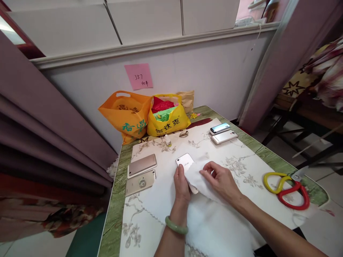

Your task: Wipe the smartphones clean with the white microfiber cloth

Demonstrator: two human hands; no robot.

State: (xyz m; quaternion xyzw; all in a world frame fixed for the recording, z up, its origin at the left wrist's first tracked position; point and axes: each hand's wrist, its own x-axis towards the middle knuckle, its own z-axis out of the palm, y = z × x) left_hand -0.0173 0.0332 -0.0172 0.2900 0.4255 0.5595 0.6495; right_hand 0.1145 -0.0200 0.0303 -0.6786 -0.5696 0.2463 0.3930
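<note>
My left hand (181,184), with a green bangle (176,225) on its wrist, is closed round the left edge of a phone (186,161) marked "vivo", its back facing up. A white cloth (199,176) covers part of that phone and spreads down over the table in front of me. With thumb and forefinger, my right hand (219,178) pinches the cloth just right of the phone. Left of my hands lie a rose-gold phone (143,164) and a gold phone with a ring holder (140,182). A small bottle (168,141) stands behind them.
Two more phones, a dark-screened one (220,127) and a silver one (224,137), lie at the back right. Scissors (288,189) with yellow and red handles rest near the right edge. An orange bag (128,114) and a yellow bag (168,119) stand against the wall.
</note>
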